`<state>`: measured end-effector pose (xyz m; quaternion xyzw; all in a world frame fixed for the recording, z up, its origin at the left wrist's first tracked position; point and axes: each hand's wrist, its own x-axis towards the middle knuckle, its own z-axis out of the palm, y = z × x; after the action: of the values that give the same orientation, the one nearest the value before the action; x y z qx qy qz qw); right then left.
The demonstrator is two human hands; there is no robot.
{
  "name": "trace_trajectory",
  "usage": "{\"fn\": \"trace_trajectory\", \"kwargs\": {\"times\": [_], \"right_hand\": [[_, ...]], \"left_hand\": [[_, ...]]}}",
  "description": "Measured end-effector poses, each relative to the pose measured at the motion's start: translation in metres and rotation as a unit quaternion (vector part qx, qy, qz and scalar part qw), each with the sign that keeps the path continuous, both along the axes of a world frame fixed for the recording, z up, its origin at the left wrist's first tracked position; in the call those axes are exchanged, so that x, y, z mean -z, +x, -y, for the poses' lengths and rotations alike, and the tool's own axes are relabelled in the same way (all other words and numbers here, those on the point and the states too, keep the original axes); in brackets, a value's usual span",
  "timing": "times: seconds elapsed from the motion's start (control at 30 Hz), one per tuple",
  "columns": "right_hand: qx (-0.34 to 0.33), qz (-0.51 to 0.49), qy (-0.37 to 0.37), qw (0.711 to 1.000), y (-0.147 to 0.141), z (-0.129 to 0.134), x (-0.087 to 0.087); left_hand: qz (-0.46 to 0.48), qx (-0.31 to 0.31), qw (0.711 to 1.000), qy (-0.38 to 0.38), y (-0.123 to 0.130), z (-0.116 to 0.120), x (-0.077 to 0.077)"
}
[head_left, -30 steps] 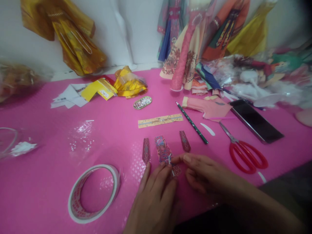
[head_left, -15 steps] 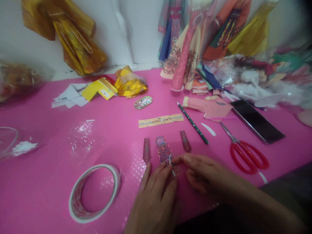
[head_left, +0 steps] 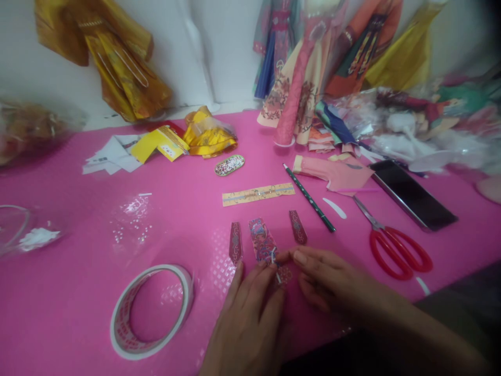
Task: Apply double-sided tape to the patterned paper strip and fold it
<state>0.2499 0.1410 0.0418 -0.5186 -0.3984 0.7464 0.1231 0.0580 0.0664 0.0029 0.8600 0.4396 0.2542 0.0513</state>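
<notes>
Flat on the table, my left hand (head_left: 252,308) presses its outstretched fingertips on the lower part of a patterned paper piece (head_left: 260,237). My right hand (head_left: 324,274) comes in from the right, thumb drawn against its index finger. That fingertip touches a thin white strip (head_left: 273,255) lying across the patterned piece, partly hidden by my fingers. A dark red pointed piece (head_left: 235,243) lies by my left fingertips. Another dark red piece (head_left: 298,227) is just above my right hand.
A tape roll (head_left: 117,326) stands left of my hands, red-handled scissors (head_left: 391,250) and a phone (head_left: 417,193) to the right. Beyond are a pencil (head_left: 309,197), a beige strip (head_left: 258,194) and a glittery oval (head_left: 229,165). Paper dresses (head_left: 129,62) line the back wall.
Both hands stay almost where they were, around the patterned piece and the white strip. Nothing else has visibly moved.
</notes>
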Motion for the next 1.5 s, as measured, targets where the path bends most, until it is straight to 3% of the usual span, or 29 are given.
{"fn": "trace_trajectory", "kwargs": {"times": [0.4,0.97,1.17,1.5], "right_hand": [[-0.014,-0.026,0.022,0.999,0.0,-0.003,-0.002],[-0.028,0.005,0.026,0.999,-0.001,-0.005,-0.011],[-0.029,0.018,0.055,0.998,0.0,-0.006,-0.009],[-0.022,0.019,0.04,0.999,0.001,-0.006,-0.013]], "left_hand": [[0.004,0.004,1.0,0.01,-0.001,0.0,0.007],[-0.006,-0.007,1.0,0.008,0.003,-0.001,0.003],[-0.038,-0.009,0.999,0.0,0.003,-0.001,0.005],[-0.104,0.001,0.994,0.019,0.004,-0.006,0.003]]}}
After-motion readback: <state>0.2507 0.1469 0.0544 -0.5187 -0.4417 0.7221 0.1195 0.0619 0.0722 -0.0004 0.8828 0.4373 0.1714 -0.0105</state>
